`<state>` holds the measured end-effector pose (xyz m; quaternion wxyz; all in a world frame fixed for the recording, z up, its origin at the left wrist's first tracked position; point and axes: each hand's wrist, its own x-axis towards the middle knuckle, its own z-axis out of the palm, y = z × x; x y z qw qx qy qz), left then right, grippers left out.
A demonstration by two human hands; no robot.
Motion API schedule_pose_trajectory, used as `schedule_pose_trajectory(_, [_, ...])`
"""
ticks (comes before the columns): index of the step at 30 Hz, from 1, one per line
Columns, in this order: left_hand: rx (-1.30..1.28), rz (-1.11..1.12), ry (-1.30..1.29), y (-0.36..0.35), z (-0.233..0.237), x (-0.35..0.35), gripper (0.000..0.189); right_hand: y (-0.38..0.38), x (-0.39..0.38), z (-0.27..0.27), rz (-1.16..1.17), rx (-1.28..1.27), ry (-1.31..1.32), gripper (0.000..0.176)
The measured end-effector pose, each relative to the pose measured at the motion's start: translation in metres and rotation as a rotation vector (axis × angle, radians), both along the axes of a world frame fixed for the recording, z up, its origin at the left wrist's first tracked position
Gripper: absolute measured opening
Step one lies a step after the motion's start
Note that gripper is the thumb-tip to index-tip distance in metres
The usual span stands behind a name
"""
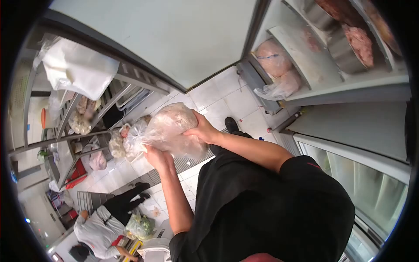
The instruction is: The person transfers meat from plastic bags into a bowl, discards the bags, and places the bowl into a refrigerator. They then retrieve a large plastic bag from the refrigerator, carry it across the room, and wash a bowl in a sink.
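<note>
Both hands up at chest height on one clear bag, lumpy pale contents, probably raw meat but the plastic is too fogged to be sure. Left hand grips the bag from below, fingers curled tight into the plastic. Right hand clamps the upper right side, fingers wrapped over the top. The bag hangs in the air over the tiled floor, touching no shelf.

The fridge is open on the right: its shelf edge sits well apart from the bag, with bagged meat below it and metal pans above. The white fridge door swings wide across the top. A metal rack stands on the left, loaded with bags, its edge near the held bag's left end. Open floor runs between rack and fridge, with a drain grate under the hands and a black shoe just right of the bag.

At lower left another person is down low on the floor beside a bag of greens, well apart.
</note>
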<state>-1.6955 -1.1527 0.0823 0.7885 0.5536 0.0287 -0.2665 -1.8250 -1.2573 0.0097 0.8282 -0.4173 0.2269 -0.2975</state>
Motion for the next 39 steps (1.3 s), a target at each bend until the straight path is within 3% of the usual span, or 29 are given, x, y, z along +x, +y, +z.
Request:
schedule_pose_trajectory(2, [-0.186, -0.06, 0.258, 0.013, -0.015, 0.021, 0.037, 0.005, -0.003, 0.0, 0.001, -0.321, 0.045, 0.058])
schedule_pose_trajectory(3, [-0.273, -0.073, 0.314, 0.023, -0.029, 0.032, 0.038, 0.006, -0.007, -0.001, 0.145, -0.293, 0.086, 0.053])
schedule_pose_trajectory(4, [-0.307, -0.03, 0.333, 0.025, -0.019, 0.029, 0.037, 0.002, -0.016, 0.008, 0.249, -0.499, 0.203, 0.049])
schedule_pose_trajectory(5, [-0.351, 0.011, 0.353, 0.023, -0.008, 0.024, 0.036, -0.003, -0.018, 0.001, 0.23, -0.732, 0.074, 0.045])
schedule_pose_trajectory(7, [-0.39, 0.096, 0.39, 0.035, 0.007, 0.017, 0.037, -0.025, -0.026, -0.026, 0.551, -0.663, -0.1, 0.06])
schedule_pose_trajectory(9, [-0.507, 0.087, 0.366, 0.038, 0.022, 0.002, 0.037, -0.031, -0.023, -0.021, 0.663, -0.002, -0.027, 0.078])
schedule_pose_trajectory(10, [-0.662, -0.031, 0.323, 0.047, 0.015, 0.004, 0.042, -0.021, -0.019, -0.029, 0.695, 0.016, -0.034, 0.078])
schedule_pose_trajectory(12, [-0.512, 0.056, 0.158, 0.059, 0.028, -0.01, 0.039, -0.003, -0.001, -0.047, 0.906, 0.427, -0.083, 0.104])
schedule_pose_trajectory(13, [-0.374, 0.123, 0.002, 0.062, 0.038, -0.013, 0.036, 0.004, 0.01, -0.022, 0.957, 0.391, -0.126, 0.113])
schedule_pose_trajectory(15, [-0.467, 0.163, 0.018, 0.109, 0.047, -0.009, 0.038, 0.025, 0.026, 0.012, 0.886, 0.1, -0.187, 0.112])
schedule_pose_trajectory(16, [-0.522, 0.109, -0.077, 0.139, 0.047, -0.009, 0.038, 0.034, 0.034, 0.018, 0.942, 0.116, -0.205, 0.112])
schedule_pose_trajectory(18, [-0.636, 0.012, -0.22, 0.182, 0.061, -0.002, 0.038, 0.034, 0.06, 0.024, 1.269, 0.083, -0.206, 0.098])
schedule_pose_trajectory(19, [-0.638, 0.057, -0.256, 0.204, 0.068, -0.002, 0.038, 0.033, 0.076, 0.031, 1.323, 0.069, -0.218, 0.098])
schedule_pose_trajectory(21, [-0.275, 0.483, -0.264, 0.24, 0.074, -0.001, 0.037, 0.029, 0.12, 0.048, 1.483, -0.499, -0.109, 0.074])
schedule_pose_trajectory(22, [-0.196, 0.563, -0.296, 0.253, 0.072, 0.004, 0.034, 0.028, 0.14, 0.053, 1.414, -0.601, -0.016, 0.057])
schedule_pose_trajectory(24, [-0.219, 0.685, -0.295, 0.282, 0.065, 0.007, 0.028, 0.027, 0.186, 0.026, 1.267, -0.551, 0.06, 0.045])
schedule_pose_trajectory(26, [-0.154, 0.785, -0.252, 0.305, 0.066, 0.008, 0.019, 0.011, 0.229, 0.007, 1.066, -0.68, 0.177, 0.018])
schedule_pose_trajectory(30, [-0.079, 1.014, -0.207, 0.406, 0.023, 0.011, 0.02, -0.038, 0.267, -0.03, 0.687, -0.91, 0.518, 0.029])
schedule_pose_trajectory(33, [-0.052, 1.122, -0.192, 0.48, 0.005, 0.013, 0.017, -0.09, 0.255, -0.125, 0.559, -0.839, 0.656, 0.02])
schedule_pose_trajectory(34, [-0.025, 1.13, -0.195, 0.498, 0.007, 0.015, 0.018, -0.087, 0.24, -0.13, 0.513, -0.762, 0.786, 0.01])
schedule_pose_trajectory(35, [0.0, 1.133, -0.203, 0.513, 0.012, 0.024, 0.019, -0.143, 0.221, -0.239, 0.416, -1.194, 0.806, 0.018])
schedule_pose_trajectory(36, [0.014, 1.127, -0.216, 0.52, 0.027, 0.033, 0.018, -0.145, 0.188, -0.266, 0.299, -1.521, 0.632, 0.028])
schedule_pose_trajectory(37, [0.012, 1.132, -0.208, 0.537, 0.025, 0.041, 0.018, -0.172, 0.149, -0.326, 0.585, -1.585, 0.92, 0.035])
schedule_pose_trajectory(38, [0.02, 1.155, -0.203, 0.558, 0.023, 0.045, 0.017, -0.162, 0.12, -0.327, 0.925, -1.665, 1.16, 0.042])
schedule_pose_trajectory(39, [0.026, 1.178, -0.202, 0.575, 0.02, 0.054, 0.017, -0.147, 0.113, -0.288, 1.162, -1.168, 1.259, 0.041])
